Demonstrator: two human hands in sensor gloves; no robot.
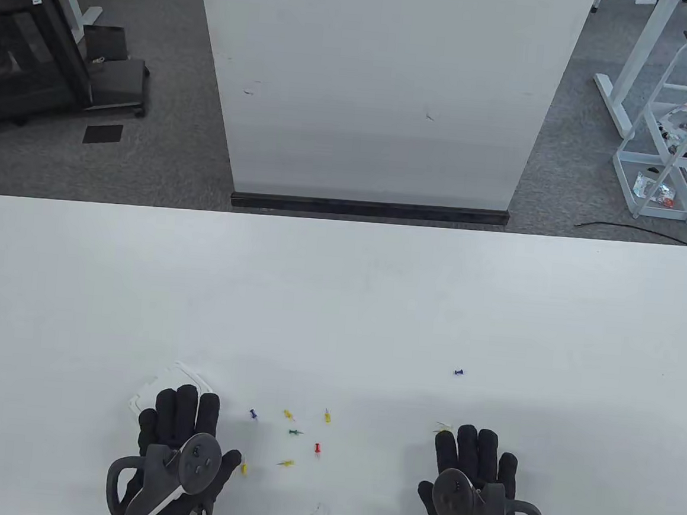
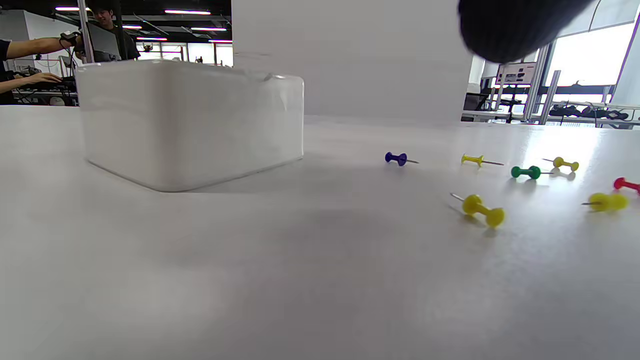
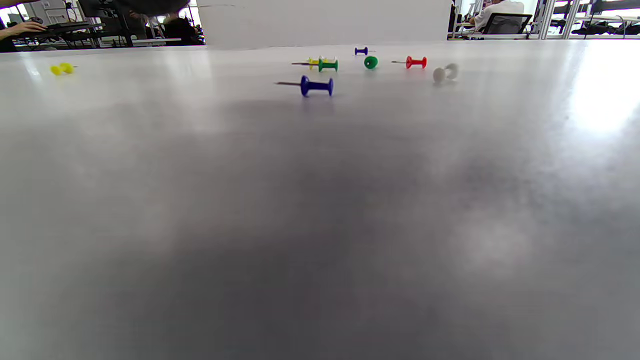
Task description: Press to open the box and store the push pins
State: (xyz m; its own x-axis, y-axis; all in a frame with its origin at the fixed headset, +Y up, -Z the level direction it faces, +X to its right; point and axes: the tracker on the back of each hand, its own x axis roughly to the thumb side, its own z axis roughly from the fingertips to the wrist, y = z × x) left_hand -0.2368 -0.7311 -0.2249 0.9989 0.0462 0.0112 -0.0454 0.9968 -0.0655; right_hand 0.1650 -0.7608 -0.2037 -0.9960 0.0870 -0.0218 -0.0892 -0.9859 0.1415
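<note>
On the white desk (image 1: 340, 305), the left hand (image 1: 178, 429) lies flat with fingers stretched forward, their tips over the near edge of the white box (image 1: 170, 383), which sits at the desk's near left; the hand grips nothing. From the left wrist view the box (image 2: 190, 120) stands closed, just ahead of that hand. The right hand (image 1: 476, 464) rests palm down at the near right, fingers spread and empty, a yellow pin (image 1: 442, 427) just beyond its fingertips. Between the hands lie scattered push pins: blue (image 1: 253, 414), green (image 1: 295, 431), red (image 1: 317, 448). Another blue pin (image 1: 458, 372) lies farther out, ahead of the right hand.
</note>
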